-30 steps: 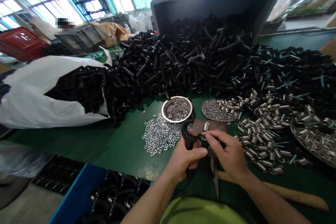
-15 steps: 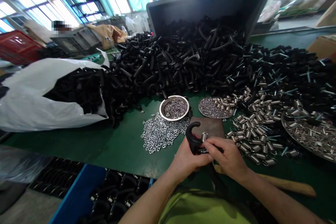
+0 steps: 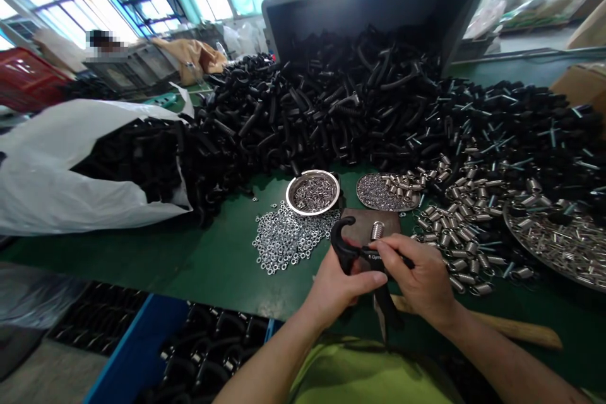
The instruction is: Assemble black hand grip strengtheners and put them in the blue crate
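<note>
My left hand is closed around a black hooked plastic handle with pale lettering on its side; the curved end points up. My right hand is closed, with thumb and fingertips pinching the lettered part of the same handle. A coiled metal spring stands just beyond the right fingertips; whether it is joined to the handle I cannot tell. Below the hands, a dark leg and a pointed metal piece show, partly hidden. A flat metal plate lies behind the hands.
Loose nuts lie left of my hands beside a metal bowl of small parts. Springs and a tray of pins are at right. Black handles heap behind. A wooden stick lies near my right forearm.
The spring shows more fully and farther from the right fingertips. My right hand has shifted slightly right, and more lettering is visible. The left thumb lies straighter along the handle.
</note>
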Motion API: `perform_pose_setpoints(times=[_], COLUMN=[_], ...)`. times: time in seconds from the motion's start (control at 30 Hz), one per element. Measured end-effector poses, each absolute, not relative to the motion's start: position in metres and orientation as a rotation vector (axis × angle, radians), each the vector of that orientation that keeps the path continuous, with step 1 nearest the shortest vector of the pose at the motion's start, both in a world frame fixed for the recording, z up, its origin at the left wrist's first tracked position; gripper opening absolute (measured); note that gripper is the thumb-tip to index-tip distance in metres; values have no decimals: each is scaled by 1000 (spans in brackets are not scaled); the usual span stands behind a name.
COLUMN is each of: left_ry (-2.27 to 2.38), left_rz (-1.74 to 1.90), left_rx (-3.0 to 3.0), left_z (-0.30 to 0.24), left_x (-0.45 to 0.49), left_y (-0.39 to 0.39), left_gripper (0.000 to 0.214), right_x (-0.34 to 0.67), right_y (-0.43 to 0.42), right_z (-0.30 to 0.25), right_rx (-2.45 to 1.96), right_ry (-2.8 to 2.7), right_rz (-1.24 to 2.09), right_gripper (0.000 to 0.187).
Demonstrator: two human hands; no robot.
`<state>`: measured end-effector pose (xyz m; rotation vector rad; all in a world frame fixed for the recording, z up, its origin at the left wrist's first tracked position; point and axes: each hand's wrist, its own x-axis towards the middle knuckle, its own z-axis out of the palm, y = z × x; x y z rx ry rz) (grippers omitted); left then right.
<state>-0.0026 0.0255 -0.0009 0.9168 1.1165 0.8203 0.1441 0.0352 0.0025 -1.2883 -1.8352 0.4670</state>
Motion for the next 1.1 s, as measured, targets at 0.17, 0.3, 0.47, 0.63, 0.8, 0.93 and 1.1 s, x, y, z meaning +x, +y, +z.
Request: perform_pose_setpoints(times=[0.17, 0.3, 0.47, 0.63, 0.8, 0.93, 1.1], left_ry=[1140, 1029, 1019, 1207, 1174, 1160, 1154], left_rz=[881, 814, 913, 1044, 959, 959, 986], left_rx=[1036, 865, 875, 1265, 1280, 1134, 1193], left_z=[-7, -18, -17, -6, -10, -17, -23], left_x=[3, 1, -10, -20, -18, -19, -22], left_y=[26, 29, 38, 45, 42, 37, 34], left_gripper=[47, 57, 80, 96, 89, 87, 87], right_x=[148, 155, 162, 154, 135, 126, 128], right_y=[37, 46, 49, 58, 70, 65, 60], right_z=[-1, 2, -12, -27, -17, -6, 7], right_rx=[-1283, -1171, -1163, -1330, -1324, -1465, -1425], right_ry=[-1901, -2060, -1973, -1707, -1746, -2020, -2336], right_rz=[491, 644, 587, 1330, 1354, 846, 699], right_gripper=[28, 23, 19, 33, 27, 21, 18])
